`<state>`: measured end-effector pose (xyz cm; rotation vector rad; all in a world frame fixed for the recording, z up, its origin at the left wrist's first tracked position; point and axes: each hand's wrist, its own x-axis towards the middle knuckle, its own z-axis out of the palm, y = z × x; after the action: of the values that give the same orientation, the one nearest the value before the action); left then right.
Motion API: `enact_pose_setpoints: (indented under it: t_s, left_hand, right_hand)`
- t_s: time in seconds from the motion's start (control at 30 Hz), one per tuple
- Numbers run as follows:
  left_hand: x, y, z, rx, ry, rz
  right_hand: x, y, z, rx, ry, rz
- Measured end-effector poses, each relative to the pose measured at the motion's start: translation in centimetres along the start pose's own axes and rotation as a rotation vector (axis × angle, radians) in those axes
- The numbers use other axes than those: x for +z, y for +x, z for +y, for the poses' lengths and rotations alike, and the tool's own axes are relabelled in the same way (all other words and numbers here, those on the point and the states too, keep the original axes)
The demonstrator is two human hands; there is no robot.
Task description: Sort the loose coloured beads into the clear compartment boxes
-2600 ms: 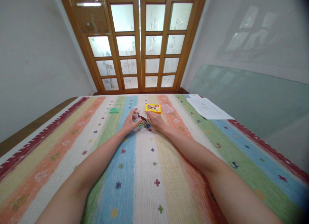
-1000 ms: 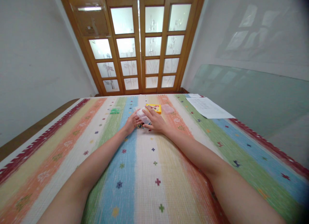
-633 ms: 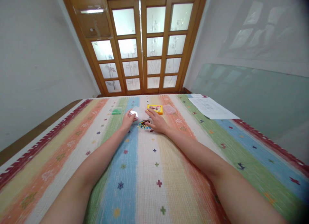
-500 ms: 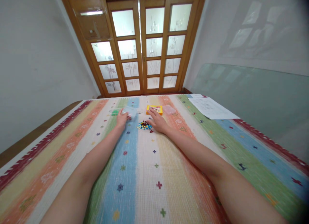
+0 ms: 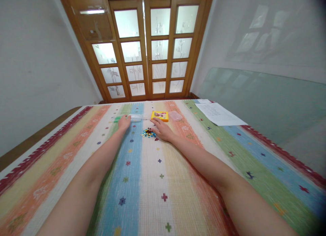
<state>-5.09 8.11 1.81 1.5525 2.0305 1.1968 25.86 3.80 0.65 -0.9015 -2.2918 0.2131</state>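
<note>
My left hand (image 5: 124,122) is closed at the near left end of a clear plastic box (image 5: 136,118), which sits level on the cloth. Just left of that hand lies something green (image 5: 116,119) in clear wrapping, partly covered by the fingers. My right hand (image 5: 162,129) has its fingers stretched out, open and holding nothing I can see. Under and beside its fingertips is a pile of small coloured pieces (image 5: 148,133), blue, yellow, white and dark red. Right behind these fingers stands a yellow box (image 5: 163,117) with a printed picture.
A translucent pinkish lid or shallow case (image 5: 176,116) lies right of the yellow box. Printed paper sheets (image 5: 219,114) rest at the far right. A striped tablecloth (image 5: 142,195) covers the table. Beyond it are wooden glazed doors (image 5: 149,59) and a glass panel (image 5: 254,97) at right.
My left hand has brought the clear plastic box from a tilted position down level on the cloth. My right hand stays beside the pile. The whole view has shifted slightly.
</note>
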Motion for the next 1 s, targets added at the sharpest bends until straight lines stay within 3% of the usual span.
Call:
enact_pose_setpoints:
  t_s: [0.1, 0.2, 0.4, 0.57, 0.7, 0.87, 1.0]
  left_hand:
    - [-1.2, 0.2, -0.5, 0.056, 0.272, 0.119]
    - [-2.7, 0.3, -1.5, 0.139, 0.44, 0.164]
    - [-5.3, 1.7, -4.3, 0.182, 0.619, -0.089]
    - [-6.3, 2.2, -4.5, 0.184, 0.657, -0.049]
    - [-6.2, 1.4, -4.4, 0.133, 0.626, -0.005]
    - [-6.5, 0.3, -5.0, -0.004, 0.527, 0.138]
    - [-6.4, -0.5, -3.5, 0.089, 0.385, 0.198]
  right_hand:
    - [0.2, 0.1, 0.1, -0.008, -0.005, 0.007]
    - [0.2, 0.1, -0.1, -0.013, -0.022, 0.017]
    - [-0.1, 0.3, -0.5, 0.086, -0.116, 0.049]
    - [-0.6, 0.4, 0.2, 0.283, -0.194, 0.072]
    - [-0.6, 0.5, 1.0, 0.358, -0.242, 0.089]
    - [-0.5, 0.8, 1.2, 0.301, -0.226, 0.147]
    - [-0.7, 0.8, 0.8, 0.177, -0.139, 0.118]
